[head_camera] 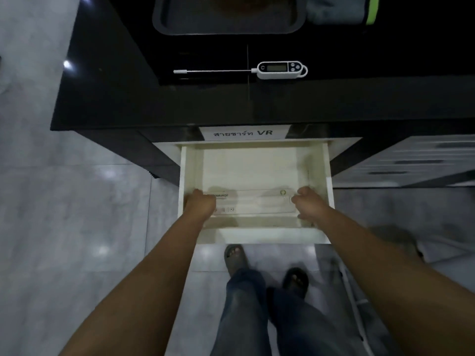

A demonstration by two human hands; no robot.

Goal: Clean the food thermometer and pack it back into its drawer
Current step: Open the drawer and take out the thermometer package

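A white digital food thermometer (279, 69) lies on the black countertop (128, 98), its thin probe pointing left. Below the counter a cream drawer (257, 236) stands pulled open. Inside it lies a long clear plastic case (254, 201) with printed text. My left hand (200, 205) grips the case's left end and my right hand (308, 202) grips its right end, both with curled fingers. The case sits low in the drawer, near its front wall.
A dark tray (228, 27) sits at the back of the counter, with a grey-and-green object (341, 9) at the back right. A paper label (244, 133) is stuck above the drawer. My sandalled feet (235, 258) stand on the grey tiled floor.
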